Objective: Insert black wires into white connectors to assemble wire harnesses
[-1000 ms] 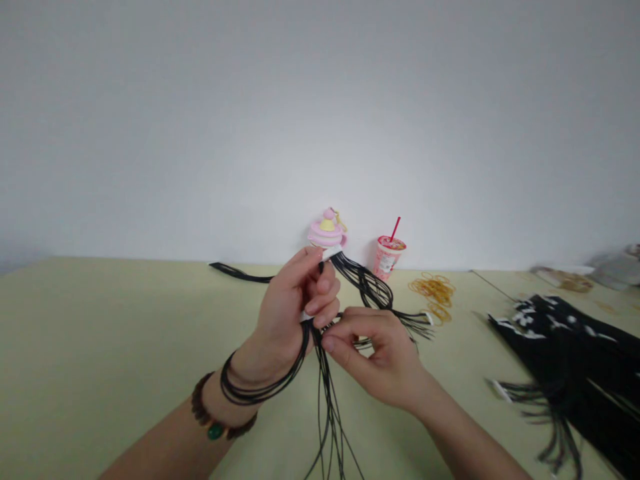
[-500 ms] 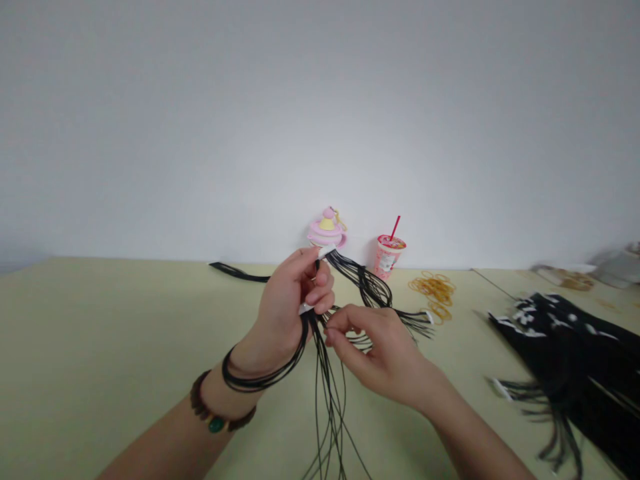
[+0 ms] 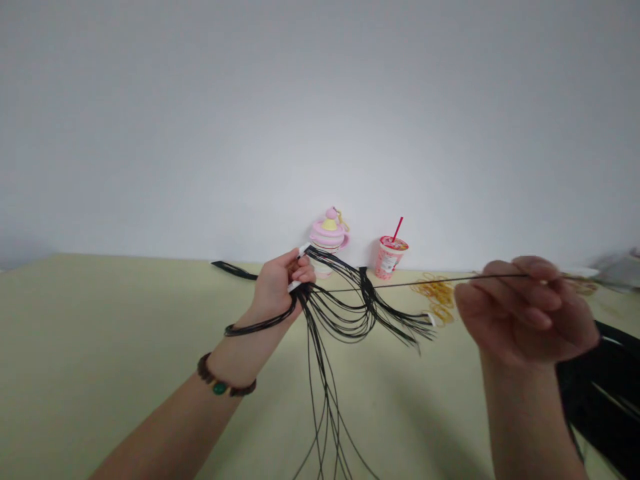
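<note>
wires [image 3: 369, 290]: black | connectors [image 3: 295, 286]: white | cup [image 3: 388, 261]: mottled pink-white | straw [image 3: 397, 229]: red | tabletop [image 3: 150, 360]: pale yellow

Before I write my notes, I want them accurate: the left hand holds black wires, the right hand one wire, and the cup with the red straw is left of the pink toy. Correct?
Not quite: the head view shows the cup with the red straw right of the pink toy. The left hand holds black wires, the right hand one wire.
</note>
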The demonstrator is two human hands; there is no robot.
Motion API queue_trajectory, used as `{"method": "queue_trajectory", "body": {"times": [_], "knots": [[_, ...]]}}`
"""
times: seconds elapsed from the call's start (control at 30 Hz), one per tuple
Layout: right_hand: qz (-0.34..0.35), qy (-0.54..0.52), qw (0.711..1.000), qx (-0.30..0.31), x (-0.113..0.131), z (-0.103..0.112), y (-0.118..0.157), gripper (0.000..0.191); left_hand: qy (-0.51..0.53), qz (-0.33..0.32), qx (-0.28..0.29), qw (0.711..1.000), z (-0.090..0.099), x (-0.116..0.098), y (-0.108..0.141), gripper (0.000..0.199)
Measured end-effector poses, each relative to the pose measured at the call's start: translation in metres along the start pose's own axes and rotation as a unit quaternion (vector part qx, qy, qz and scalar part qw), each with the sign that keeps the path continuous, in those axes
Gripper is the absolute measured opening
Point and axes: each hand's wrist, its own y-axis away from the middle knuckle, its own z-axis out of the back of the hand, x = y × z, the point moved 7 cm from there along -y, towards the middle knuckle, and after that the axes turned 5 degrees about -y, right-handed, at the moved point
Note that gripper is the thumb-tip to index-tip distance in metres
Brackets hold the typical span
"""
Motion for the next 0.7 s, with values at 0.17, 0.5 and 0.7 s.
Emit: {"method": "queue_trajectory", "body": {"times": [0.17,0.5,0.7], "knots": [[0.052,-0.078,0.996,-0.008,0.024,0.005,0.001,0.005,-0.006,0.0,0.001,1.0,0.001,0.0,-0.001,0.022],[0.015,0.218,0.976,0.012,-0.018,-0.027,0.009,0.002,-0.069,0.038,0.039,0.996,-0.006,0.014,0.007,0.025],[-0.072,0.42,0.9,0.089,-0.086,-0.057,0.021,0.019,-0.236,0.007,0.116,0.965,-0.019,0.028,0.025,0.027]]}}
